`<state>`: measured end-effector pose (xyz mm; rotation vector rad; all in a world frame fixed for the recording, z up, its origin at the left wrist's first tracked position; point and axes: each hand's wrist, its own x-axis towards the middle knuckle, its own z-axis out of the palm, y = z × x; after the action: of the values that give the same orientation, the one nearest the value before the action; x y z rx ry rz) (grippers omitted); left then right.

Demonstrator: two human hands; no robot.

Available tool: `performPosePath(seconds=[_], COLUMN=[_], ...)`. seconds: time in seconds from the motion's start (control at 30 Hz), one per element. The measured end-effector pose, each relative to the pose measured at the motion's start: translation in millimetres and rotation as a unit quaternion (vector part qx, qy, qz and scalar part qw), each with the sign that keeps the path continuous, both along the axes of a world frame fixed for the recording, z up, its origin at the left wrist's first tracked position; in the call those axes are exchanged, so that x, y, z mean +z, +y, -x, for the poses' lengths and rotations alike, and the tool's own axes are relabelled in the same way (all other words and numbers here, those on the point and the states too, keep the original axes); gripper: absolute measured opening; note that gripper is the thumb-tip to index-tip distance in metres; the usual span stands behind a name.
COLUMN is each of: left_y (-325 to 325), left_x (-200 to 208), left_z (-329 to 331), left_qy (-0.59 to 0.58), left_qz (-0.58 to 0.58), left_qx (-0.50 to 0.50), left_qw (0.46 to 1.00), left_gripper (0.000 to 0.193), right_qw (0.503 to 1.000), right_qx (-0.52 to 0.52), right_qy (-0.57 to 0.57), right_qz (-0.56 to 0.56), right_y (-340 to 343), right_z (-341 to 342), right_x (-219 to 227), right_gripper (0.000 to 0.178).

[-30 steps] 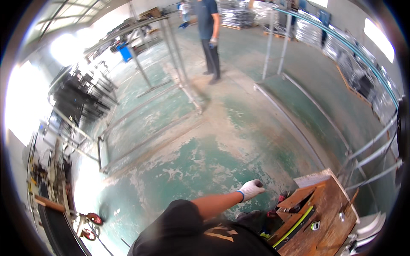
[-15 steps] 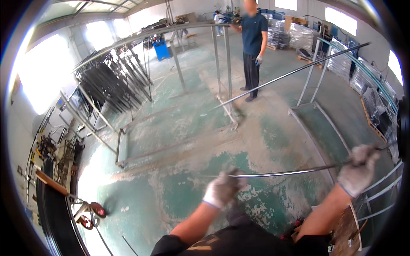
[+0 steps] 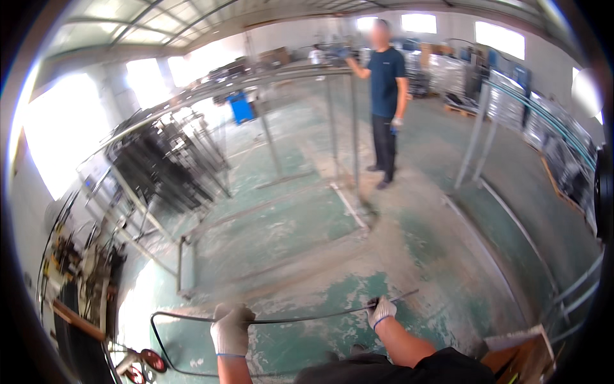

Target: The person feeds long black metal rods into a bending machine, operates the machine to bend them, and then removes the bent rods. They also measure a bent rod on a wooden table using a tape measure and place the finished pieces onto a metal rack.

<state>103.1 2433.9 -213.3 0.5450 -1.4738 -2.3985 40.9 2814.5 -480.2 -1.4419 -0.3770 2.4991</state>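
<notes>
A thin dark metal rod (image 3: 300, 318) stretches across in front of me, held in both gloved hands. Its left part bends sharply down and back toward me, making a long narrow loop whose lower run passes near my left forearm. My left hand (image 3: 232, 329) is closed round the upper run, not far from the bend. My right hand (image 3: 382, 312) grips the same run farther right, and a short free end sticks out past it. Both hands wear pale work gloves. Beyond the rod stands a long metal rack (image 3: 355, 128), apart from it.
A person (image 3: 385, 83) in a dark blue shirt stands behind the rack, one hand at its rail. Dark hanging pieces (image 3: 153, 160) crowd the rack's left side. A second metal frame (image 3: 473, 144) is at right, a red-wheeled cart (image 3: 152, 360) at lower left.
Both hands have moved left and lower with the rod. Its bent end now shows on my left; a long straight length that slanted across the upper right is gone. The view has tilted up.
</notes>
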Motion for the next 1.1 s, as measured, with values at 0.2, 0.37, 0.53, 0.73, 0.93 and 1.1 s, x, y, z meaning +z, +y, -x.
performPosePath(seconds=[0.2,0.37,0.53,0.73,0.93,1.1], left_y=[-121.8,-228.5,-323.6,-391.3,-475.3,-576.6], left_x=[-11.5,-7.4,-3.8,-16.9,-92.8,-99.3], left_z=[19.4,50.9,91.0,137.8,164.4,177.0], left_qy=[-0.001,0.062,0.051,-0.001,-0.029,-0.123], left_qz=[-0.030,-0.043,0.136,0.116,0.377,0.508], left_qx=[0.032,0.013,0.014,-0.060,-0.164,-0.146], left_qw=[0.999,0.997,0.989,0.991,0.911,0.840], left_gripper=[0.012,0.013,0.012,0.013,0.042,0.049], right_qw=[0.964,0.856,0.437,0.386,0.382,0.362], right_qx=[0.181,0.402,0.413,0.436,0.596,0.712], right_qy=[-0.104,-0.091,-0.001,0.437,0.652,0.564], right_qz=[-0.166,-0.313,-0.799,-0.686,-0.272,-0.211], right_y=[-136.1,-231.7,-364.1,-562.2,-769.8,-913.4], right_z=[37.5,86.5,89.6,145.6,204.5,228.0], right_x=[-23.4,-20.8,41.2,220.6,297.0,347.5], right_gripper=[0.016,0.029,0.037,0.043,0.073,0.048])
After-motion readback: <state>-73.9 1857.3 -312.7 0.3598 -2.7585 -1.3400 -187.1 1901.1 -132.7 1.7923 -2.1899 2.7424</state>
